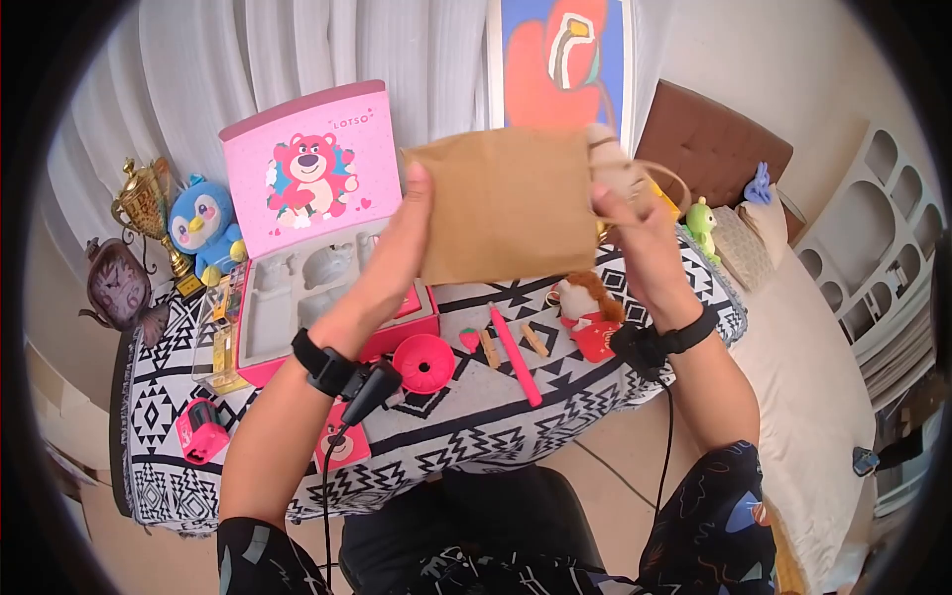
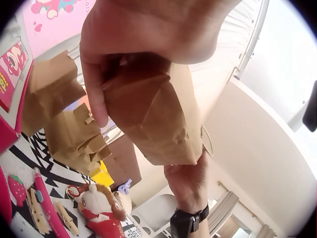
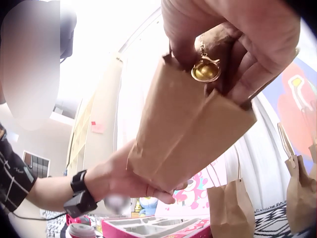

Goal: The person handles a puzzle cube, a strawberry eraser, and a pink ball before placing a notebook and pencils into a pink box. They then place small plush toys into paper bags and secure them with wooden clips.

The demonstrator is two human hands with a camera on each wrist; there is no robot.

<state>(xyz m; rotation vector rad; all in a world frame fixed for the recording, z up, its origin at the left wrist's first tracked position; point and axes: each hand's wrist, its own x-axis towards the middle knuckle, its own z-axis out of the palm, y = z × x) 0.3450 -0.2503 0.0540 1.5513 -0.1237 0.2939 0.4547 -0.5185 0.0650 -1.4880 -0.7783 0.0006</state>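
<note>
A brown paper bag [image 1: 511, 203] is held up above the table, tilted. My left hand [image 1: 395, 248] grips its bottom end, thumb on the near face; in the left wrist view the left hand [image 2: 148, 29] curls over the folded base. My right hand [image 1: 650, 248] is at the bag's mouth. In the right wrist view, the fingers of the right hand [image 3: 237, 29] reach into the opening, and a round gold charm [image 3: 206, 70] hangs on a chain between them. The rest of the bag's inside is hidden. Two more paper bags [image 3: 230, 208] stand behind on the table.
The open pink bear box [image 1: 307, 169] has a moulded tray. Around it are a blue penguin plush [image 1: 206, 228], a trophy [image 1: 149, 208] and a clock [image 1: 119, 283]. Nearer lie a pink bowl-shaped piece [image 1: 424, 365], pink pen [image 1: 516, 357], clothespins [image 1: 535, 340] and a red-clothed plush [image 1: 592, 327].
</note>
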